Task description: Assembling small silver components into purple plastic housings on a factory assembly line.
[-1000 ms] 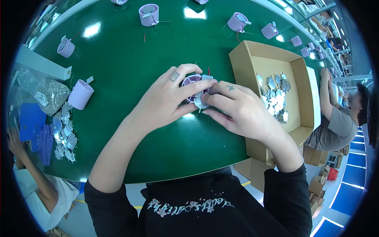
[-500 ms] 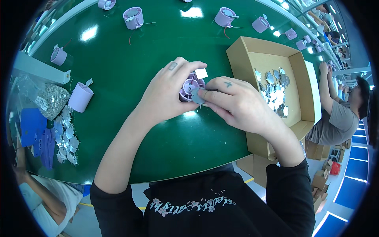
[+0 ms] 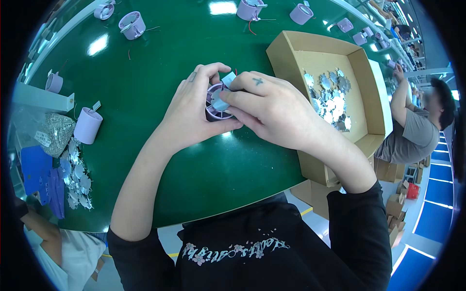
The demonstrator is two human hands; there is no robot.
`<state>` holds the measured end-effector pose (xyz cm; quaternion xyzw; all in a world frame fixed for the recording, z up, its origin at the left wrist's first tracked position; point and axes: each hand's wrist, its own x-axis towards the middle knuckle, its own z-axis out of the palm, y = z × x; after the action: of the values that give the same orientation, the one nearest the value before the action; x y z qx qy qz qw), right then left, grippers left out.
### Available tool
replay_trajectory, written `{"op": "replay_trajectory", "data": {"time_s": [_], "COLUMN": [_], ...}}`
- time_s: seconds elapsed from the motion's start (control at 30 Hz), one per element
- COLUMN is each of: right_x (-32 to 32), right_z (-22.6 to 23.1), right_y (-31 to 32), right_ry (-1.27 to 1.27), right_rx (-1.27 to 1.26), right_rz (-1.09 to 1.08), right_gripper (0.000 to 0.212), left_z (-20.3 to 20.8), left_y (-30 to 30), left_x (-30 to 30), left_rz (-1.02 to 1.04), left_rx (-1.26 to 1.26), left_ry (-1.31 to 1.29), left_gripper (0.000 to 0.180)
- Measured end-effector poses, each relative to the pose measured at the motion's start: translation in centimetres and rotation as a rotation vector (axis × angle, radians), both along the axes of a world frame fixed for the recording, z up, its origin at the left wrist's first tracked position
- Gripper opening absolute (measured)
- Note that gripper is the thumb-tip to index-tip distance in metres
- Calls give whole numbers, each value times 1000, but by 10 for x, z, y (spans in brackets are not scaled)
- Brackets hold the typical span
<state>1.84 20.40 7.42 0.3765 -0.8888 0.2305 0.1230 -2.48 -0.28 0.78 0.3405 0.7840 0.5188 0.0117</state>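
My left hand point(image 3: 190, 107) is wrapped round a lilac cylindrical plastic housing point(image 3: 209, 114), its open spoked end facing up. A small white connector point(image 3: 228, 79) sticks up at the housing's far rim, by the left fingertips. With thumb and fingers, my right hand point(image 3: 272, 107) pinches a thin grey metal disc point(image 3: 220, 101) and holds it over the middle of the open end. The right fingers cover part of the disc and of the rim, so I cannot tell whether the disc is seated.
To the right stands a cardboard box point(image 3: 357, 80) with many metal discs point(image 3: 335, 99). At left lie a pile of discs point(image 3: 77, 177), a bag of small parts point(image 3: 59, 130), blue cloths point(image 3: 39, 169) and a lilac housing point(image 3: 88, 126). More housings point(image 3: 132, 25) line the far side. Co-workers sit on both sides.
The right hand has brought the disc further over the housing's open end, from its right edge to its middle. The whole view has shifted slightly.
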Motion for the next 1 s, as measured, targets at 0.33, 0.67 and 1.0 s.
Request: {"op": "replay_trajectory", "data": {"time_s": [0.33, 0.67, 1.0], "right_x": [11, 18, 5], "right_z": [3, 6, 9], "right_y": [-2, 12, 13], "right_ry": [83, -120, -320], "right_rx": [134, 145, -230], "right_rz": [-15, 60, -258], "right_gripper": [32, 60, 25], "left_z": [-5, -5, 0], "left_y": [-4, 0, -1], "left_x": [8, 21, 25], "left_rz": [55, 177, 172], "left_rx": [-40, -13, -103], "left_ry": [-25, 271, 267], "left_gripper": [93, 74, 56]}}
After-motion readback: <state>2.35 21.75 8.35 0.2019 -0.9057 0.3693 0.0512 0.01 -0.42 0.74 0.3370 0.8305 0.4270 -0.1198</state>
